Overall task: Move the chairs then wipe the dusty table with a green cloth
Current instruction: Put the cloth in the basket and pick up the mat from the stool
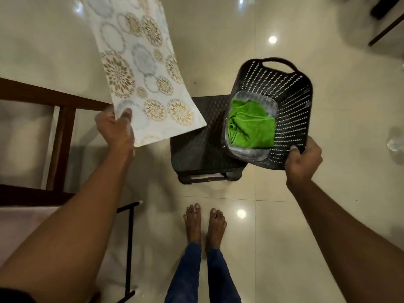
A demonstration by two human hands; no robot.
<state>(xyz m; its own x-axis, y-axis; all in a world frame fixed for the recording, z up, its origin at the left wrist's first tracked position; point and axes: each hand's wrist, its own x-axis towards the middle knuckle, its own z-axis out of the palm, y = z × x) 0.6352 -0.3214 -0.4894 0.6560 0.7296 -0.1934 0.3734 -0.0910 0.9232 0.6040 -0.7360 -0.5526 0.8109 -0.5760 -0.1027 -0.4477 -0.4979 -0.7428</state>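
A crumpled green cloth (251, 124) lies at the bottom of a dark perforated basket (290, 101). My right hand (302, 161) grips the basket's near rim and holds it tilted above a dark woven stool (196, 147). My left hand (115, 129) pinches the near corner of a white mat with gold and grey circle patterns (142, 68), lifted off the floor and stretching away from me. A brown wooden table frame (59, 127) stands at the left.
Glossy cream floor tiles (284, 226) spread all around, with my bare feet (204, 221) just behind the stool. A thin black metal stand (130, 248) is at lower left. Dark furniture legs (384, 29) show at the top right corner.
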